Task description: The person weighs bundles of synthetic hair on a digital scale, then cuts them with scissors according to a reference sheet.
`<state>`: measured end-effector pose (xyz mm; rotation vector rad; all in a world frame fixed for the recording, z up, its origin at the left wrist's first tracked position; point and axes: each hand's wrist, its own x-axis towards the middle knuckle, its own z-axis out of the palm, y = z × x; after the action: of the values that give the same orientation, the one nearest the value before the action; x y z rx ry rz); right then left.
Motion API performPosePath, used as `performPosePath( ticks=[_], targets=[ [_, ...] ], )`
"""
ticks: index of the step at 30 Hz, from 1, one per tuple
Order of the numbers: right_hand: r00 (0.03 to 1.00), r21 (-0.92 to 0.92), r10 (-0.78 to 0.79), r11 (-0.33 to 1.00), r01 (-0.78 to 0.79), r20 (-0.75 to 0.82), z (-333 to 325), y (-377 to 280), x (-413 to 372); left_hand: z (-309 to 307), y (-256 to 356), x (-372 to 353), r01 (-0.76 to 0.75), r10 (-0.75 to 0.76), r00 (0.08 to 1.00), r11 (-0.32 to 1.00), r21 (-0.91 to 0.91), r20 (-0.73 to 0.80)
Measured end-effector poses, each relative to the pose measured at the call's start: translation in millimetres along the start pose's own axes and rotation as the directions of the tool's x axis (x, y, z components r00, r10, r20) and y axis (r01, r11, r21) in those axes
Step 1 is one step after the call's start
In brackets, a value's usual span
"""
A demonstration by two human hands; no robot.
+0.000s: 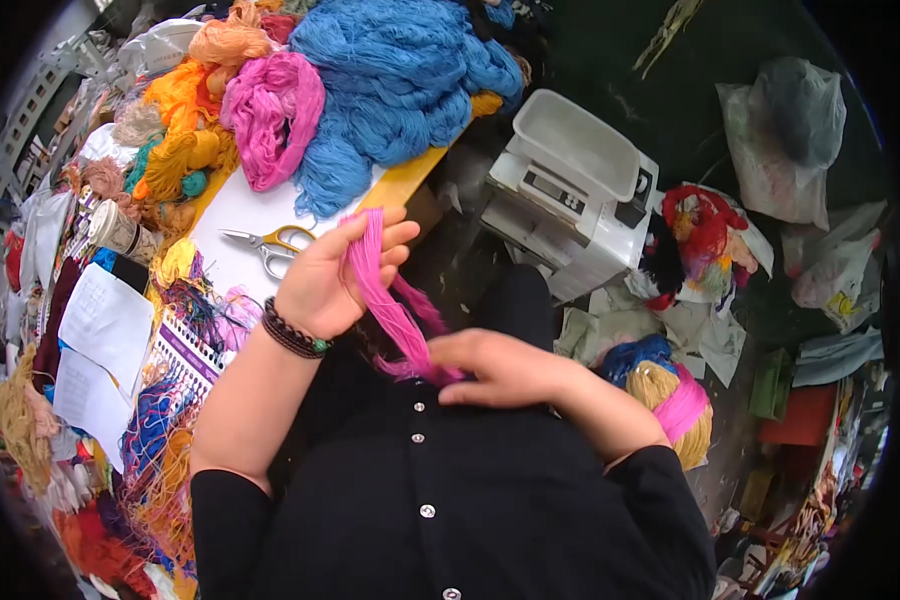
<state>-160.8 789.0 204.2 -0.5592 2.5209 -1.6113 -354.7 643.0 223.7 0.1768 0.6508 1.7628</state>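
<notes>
A skein of bright pink yarn (380,285) hangs between my two hands in front of my black shirt. My left hand (330,275), with a dark bead bracelet on its wrist, is turned palm up and holds the upper end of the skein between thumb and curled fingers. My right hand (495,368) is at the lower end, its fingers closed around the strands; the fingertips are partly hidden. Scissors (270,247) with yellow and grey handles lie on the white tabletop (240,210) beyond my left hand.
Heaps of blue yarn (390,70), pink yarn (275,115) and orange yarn (185,120) cover the table's far end. Handwritten papers (100,330) and loose threads (160,430) lie at the left. A scale with a white tray (580,145) stands at right, near plastic bags (785,130) and bundled yarn (665,395).
</notes>
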Motion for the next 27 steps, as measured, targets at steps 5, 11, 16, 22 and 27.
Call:
performPosePath(
  ticks=[5, 11, 16, 22, 27],
  targets=[
    [0.877, 0.289, 0.399, 0.902, -0.321, -0.269, -14.9, 8.4, -11.0, 63.0, 22.6, -4.1, -0.013, -0.004, 0.999, 0.886, 0.463, 0.037],
    [0.793, 0.484, 0.426, 0.854, -0.193, -0.435, -31.4, 6.4, -16.9, 106.0, 87.6, -0.2, -0.229, 0.034, 0.95, 0.752, 0.618, 0.31],
    [0.767, 0.527, 0.445, 0.833, -0.165, -0.463, -34.3, 13.0, -20.3, 160.3, 138.6, 0.9, -0.448, -0.02, 0.812, 0.619, 0.645, 0.584],
    [0.578, 0.187, 0.098, 0.978, 0.096, -0.811, -55.2, 1.2, -0.3, 241.9, 154.8, 24.6, -0.45, -0.155, 0.702, 0.661, 0.601, 0.695],
    [0.475, -0.374, -0.427, 0.904, 0.207, -0.769, -102.0, -60.5, 51.4, 263.5, 131.2, 55.7, -0.431, -0.143, 0.597, 0.773, 0.466, 0.789]
  ],
)
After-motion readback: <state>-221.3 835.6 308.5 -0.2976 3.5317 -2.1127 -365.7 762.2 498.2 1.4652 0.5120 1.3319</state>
